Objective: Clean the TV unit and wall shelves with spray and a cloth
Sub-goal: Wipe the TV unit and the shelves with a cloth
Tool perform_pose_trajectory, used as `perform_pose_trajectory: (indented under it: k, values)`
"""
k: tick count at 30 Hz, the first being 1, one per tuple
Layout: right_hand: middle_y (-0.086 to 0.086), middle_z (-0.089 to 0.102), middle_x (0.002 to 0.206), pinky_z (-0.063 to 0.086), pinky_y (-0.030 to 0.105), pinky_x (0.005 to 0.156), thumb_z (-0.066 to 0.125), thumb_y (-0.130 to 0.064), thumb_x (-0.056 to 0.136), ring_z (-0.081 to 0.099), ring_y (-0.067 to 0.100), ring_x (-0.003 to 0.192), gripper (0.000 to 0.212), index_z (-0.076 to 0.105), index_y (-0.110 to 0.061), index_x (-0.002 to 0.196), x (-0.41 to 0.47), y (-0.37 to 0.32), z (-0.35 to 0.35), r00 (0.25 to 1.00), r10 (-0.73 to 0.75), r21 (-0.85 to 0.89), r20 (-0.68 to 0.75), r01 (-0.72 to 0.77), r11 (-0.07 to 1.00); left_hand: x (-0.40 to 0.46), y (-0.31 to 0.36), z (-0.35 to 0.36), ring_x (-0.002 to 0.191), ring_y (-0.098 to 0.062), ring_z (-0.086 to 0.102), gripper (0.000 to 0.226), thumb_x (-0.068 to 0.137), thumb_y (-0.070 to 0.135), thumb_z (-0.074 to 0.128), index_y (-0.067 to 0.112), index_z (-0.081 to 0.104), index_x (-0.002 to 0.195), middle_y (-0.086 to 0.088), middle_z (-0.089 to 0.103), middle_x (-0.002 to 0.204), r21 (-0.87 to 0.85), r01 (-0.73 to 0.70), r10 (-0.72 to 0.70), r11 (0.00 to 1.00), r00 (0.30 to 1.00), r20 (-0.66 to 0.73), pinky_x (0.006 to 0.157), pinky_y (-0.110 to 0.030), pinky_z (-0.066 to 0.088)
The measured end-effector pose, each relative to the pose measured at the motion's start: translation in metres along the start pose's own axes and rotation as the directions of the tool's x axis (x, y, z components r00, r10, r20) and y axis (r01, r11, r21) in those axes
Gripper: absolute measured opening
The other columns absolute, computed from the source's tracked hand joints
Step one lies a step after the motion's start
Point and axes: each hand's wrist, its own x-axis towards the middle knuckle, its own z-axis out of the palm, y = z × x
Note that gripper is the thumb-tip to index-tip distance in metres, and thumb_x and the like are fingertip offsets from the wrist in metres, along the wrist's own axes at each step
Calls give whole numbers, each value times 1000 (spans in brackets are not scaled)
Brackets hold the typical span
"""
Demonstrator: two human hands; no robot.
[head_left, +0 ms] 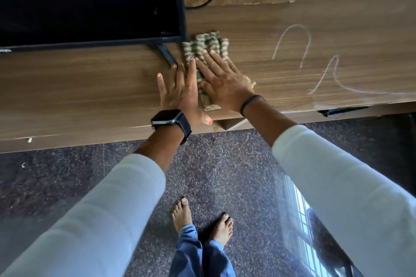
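Head view: both arms outstretched, right hand (221, 82) flat on cloth (206, 48), left hand (180, 92) spread, seemingly touching it.

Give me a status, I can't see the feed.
Both hands flat: right hand presses cloth on TV unit, left hand beside it. TV stand leg close left.

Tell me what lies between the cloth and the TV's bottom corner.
Nothing: in the head view the cloth almost meets the TV corner; its stand leg sits just left.

Both arms reached forward; the 2 hands, left (180, 91) and right (221, 81), lay flat, fingers straight, side by side.
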Motion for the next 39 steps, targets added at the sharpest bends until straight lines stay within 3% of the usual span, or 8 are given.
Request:
perform_pose_trajectory:
  k: [8, 15, 19, 24, 28, 33, 36, 39]
  values:
    - [4, 14, 160, 3, 40, 120, 23, -38, 102, 0, 24, 148, 50, 19, -26, 151, 88, -10, -26, 981, -160, -68, 106, 168, 983, -5, -1, 7, 145, -24, 6, 146, 47, 45, 88, 15, -15, 147, -9, 6, 157, -151, 47, -57, 987, 997, -58, 116, -44, 0]
    - [6, 15, 160, 2, 39, 120, 22, -40, 102, 4, 22, 148, 46, 37, -30, 144, 101, -11, -26, 987, -154, -58, 37, 156, 986, -7, -1, 8, 146, -22, -2, 145, 51, 48, 86, 11, -17, 146, -6, -1, 158, -138, 105, -106, 985, 994, -3, 115, -46, -7]
    - [1, 13, 160, 3, 38, 120, 20, -39, 103, 3, 19, 148, 49, 29, -24, 149, 95, 1, -24, 991, -127, -61, 34, 129, 990, -8, 0, 6, 145, -21, -5, 144, 53, 51, 84, 11, -20, 145, -7, -2, 158, -109, 115, -113, 987, 993, 22, 114, -46, -9]
    - [5, 7, 161, 5, 40, 119, 21, -35, 103, 2, 21, 148, 53, 8, -22, 153, 60, 88, -27, 992, 123, -26, -19, -124, 992, -9, 1, 4, 145, -24, -8, 143, 54, 53, 82, 9, -20, 145, -14, -6, 157, -97, 137, -132, 986, 990, 59, 114, -46, -10]
    - [5, 6, 161, 3, 41, 119, 19, -37, 102, 0, 21, 148, 54, 9, -20, 153, 23, 164, -31, 900, 435, 74, -38, -432, 899, -8, 1, 5, 145, -24, -9, 143, 54, 53, 82, 8, -19, 145, -14, -7, 157, -94, 137, -131, 986, 989, 65, 114, -46, -10]
    - [5, 2, 161, 0, 41, 120, 21, -40, 101, -4, 22, 148, 57, 8, -20, 153, 30, 147, -32, 826, 563, 136, -30, -554, 821, -9, 0, 6, 145, -24, -10, 142, 56, 53, 81, 8, -19, 145, -13, -7, 157, -100, 124, -118, 987, 991, 60, 114, -46, -10]
    - [4, 7, 161, 2, 41, 119, 24, -46, 100, 1, 22, 148, 58, 14, -22, 153, 37, 106, -26, 887, 454, 124, -78, -443, 888, -9, 0, 5, 145, -23, -11, 141, 57, 53, 81, 8, -20, 144, -14, -8, 157, -100, 123, -117, 987, 991, 69, 113, -45, -12]
    - [0, 5, 161, -1, 39, 118, 21, -47, 101, -1, 17, 148, 57, 12, -25, 153, 51, 42, -20, 983, 183, 46, -15, -182, 982, -8, 0, 6, 145, -23, -12, 141, 57, 52, 81, 8, -19, 145, -13, -8, 157, -105, 129, -123, 986, 990, 69, 113, -45, -11]
